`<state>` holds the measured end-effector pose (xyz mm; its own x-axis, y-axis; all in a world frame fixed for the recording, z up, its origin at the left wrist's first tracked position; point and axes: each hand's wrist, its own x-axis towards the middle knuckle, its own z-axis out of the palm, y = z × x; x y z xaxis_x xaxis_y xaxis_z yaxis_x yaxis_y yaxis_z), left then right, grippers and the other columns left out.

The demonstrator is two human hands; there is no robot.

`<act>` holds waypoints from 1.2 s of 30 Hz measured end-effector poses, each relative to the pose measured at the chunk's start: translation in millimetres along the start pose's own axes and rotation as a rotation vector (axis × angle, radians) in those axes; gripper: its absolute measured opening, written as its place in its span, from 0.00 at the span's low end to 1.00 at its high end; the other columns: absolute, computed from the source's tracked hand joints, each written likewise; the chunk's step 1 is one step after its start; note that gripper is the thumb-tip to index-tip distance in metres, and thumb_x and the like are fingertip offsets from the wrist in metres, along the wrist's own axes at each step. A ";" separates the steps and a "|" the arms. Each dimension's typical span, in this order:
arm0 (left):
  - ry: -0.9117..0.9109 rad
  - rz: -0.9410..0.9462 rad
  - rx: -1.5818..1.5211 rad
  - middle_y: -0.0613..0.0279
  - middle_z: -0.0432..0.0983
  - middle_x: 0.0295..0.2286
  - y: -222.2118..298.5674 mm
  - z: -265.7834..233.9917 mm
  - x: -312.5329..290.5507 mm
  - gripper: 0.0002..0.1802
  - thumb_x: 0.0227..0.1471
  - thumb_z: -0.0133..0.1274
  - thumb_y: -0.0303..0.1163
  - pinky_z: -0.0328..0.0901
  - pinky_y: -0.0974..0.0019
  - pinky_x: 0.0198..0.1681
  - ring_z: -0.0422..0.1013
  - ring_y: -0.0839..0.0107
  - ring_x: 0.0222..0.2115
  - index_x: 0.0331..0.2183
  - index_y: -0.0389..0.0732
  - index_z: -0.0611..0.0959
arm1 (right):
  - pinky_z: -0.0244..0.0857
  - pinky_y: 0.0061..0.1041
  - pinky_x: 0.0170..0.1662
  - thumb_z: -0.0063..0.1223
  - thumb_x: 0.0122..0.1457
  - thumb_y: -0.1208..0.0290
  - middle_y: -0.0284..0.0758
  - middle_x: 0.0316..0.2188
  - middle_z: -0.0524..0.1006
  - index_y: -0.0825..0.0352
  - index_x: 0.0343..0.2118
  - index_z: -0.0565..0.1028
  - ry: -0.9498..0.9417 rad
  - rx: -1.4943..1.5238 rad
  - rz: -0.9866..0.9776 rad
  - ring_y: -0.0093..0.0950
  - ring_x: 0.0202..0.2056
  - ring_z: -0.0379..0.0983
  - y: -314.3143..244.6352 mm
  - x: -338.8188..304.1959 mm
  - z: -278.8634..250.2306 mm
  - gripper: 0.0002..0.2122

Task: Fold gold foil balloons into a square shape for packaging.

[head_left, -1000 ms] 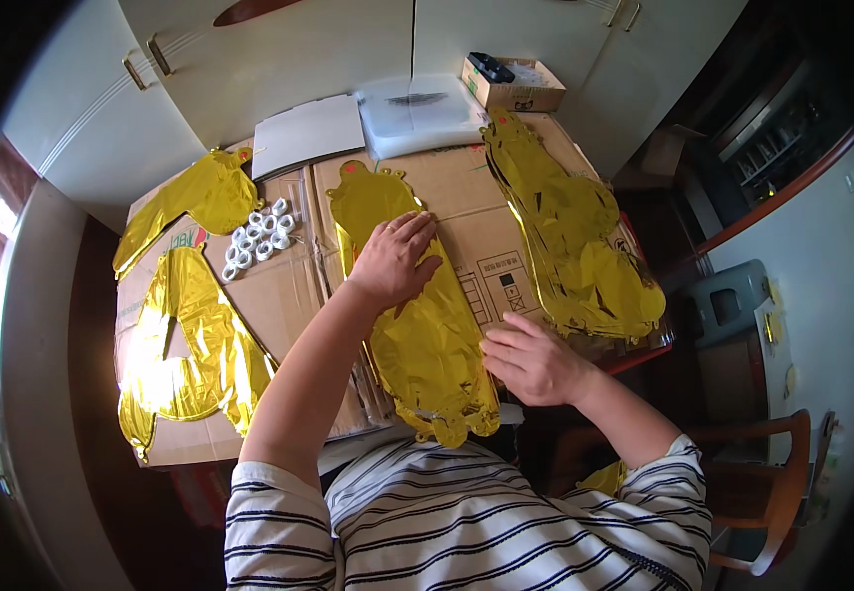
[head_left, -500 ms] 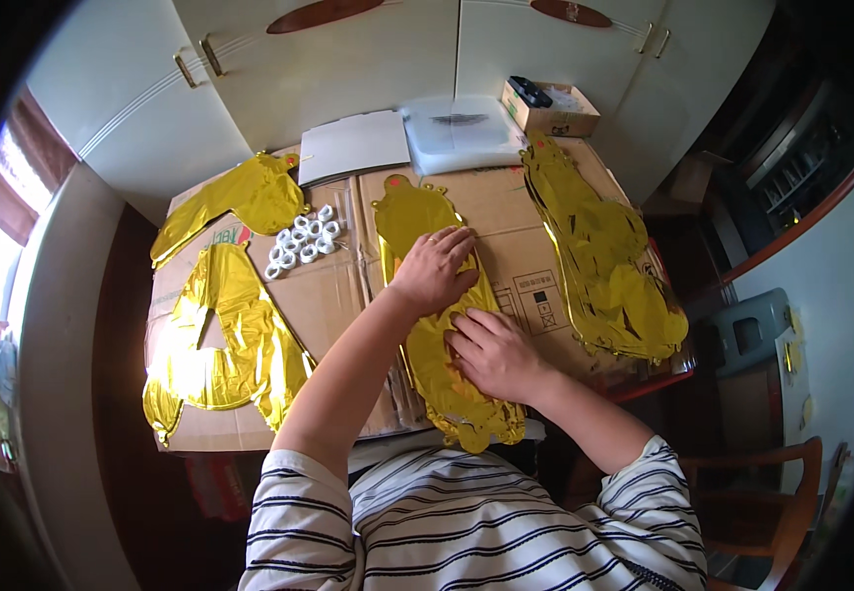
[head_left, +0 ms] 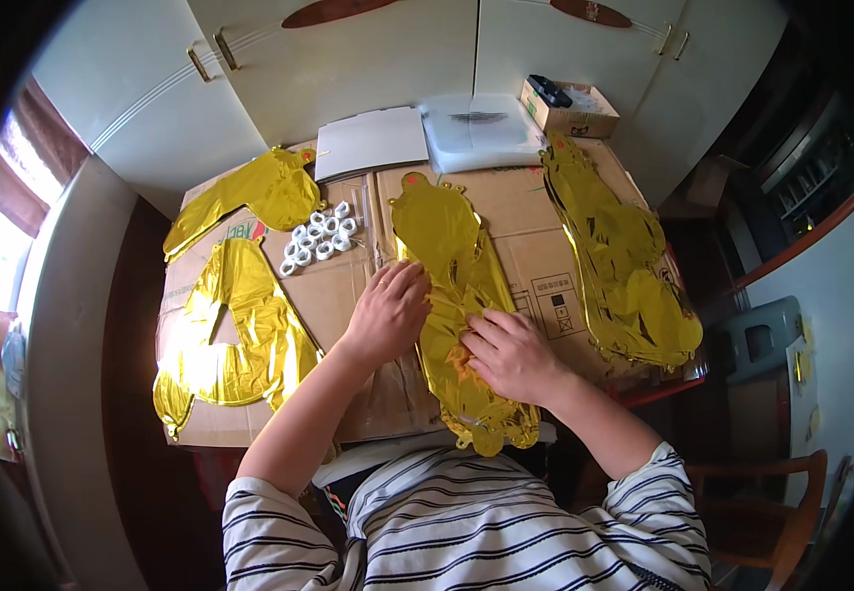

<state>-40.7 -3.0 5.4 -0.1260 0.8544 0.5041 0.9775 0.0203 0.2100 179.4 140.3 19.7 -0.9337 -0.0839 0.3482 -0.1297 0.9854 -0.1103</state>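
Gold foil balloon lengthwise away from person, both hands flat, apparently no grip

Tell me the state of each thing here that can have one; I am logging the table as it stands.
Middle gold foil balloon: deflated, flat on the cardboard, under both hands.
Left hand: open, palm down at the balloon's left edge.
Right hand: open, fingers pressing on the balloon.
Right gold foil balloon: deflated, lying flat.
Two left gold foil balloons: deflated, crinkled.
Small cardboard box: open.
White rolls: clustered, loose.
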 end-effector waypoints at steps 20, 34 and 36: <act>-0.095 -0.058 0.034 0.52 0.73 0.53 -51.9 -1.5 10.9 0.23 0.56 0.57 0.39 0.56 0.46 0.65 0.67 0.54 0.58 0.51 0.38 0.78 | 0.62 0.41 0.58 0.63 0.56 0.64 0.41 0.54 0.73 0.65 0.51 0.74 -0.014 0.030 0.002 0.41 0.56 0.67 2.8 -2.9 2.5 0.21; -0.287 -0.096 0.071 0.48 0.64 0.62 -53.3 -16.1 4.6 0.56 0.46 0.64 0.60 0.39 0.40 0.71 0.56 0.53 0.66 0.65 0.36 0.61 | 0.61 0.42 0.59 0.62 0.57 0.64 0.43 0.54 0.73 0.66 0.52 0.74 -0.019 0.021 0.009 0.42 0.56 0.67 0.9 -3.7 2.7 0.21; -0.358 -0.095 0.077 0.46 0.60 0.64 -50.6 -21.5 4.7 0.66 0.41 0.64 0.67 0.35 0.40 0.72 0.53 0.51 0.68 0.67 0.35 0.57 | 0.61 0.42 0.59 0.62 0.56 0.64 0.43 0.54 0.74 0.66 0.52 0.74 -0.016 0.019 0.006 0.41 0.56 0.67 0.8 -3.8 1.4 0.21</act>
<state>-94.3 -11.2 15.2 -0.1630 0.9740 0.1575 0.9759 0.1356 0.1711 182.3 141.2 17.0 -0.9395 -0.0806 0.3329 -0.1304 0.9829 -0.1300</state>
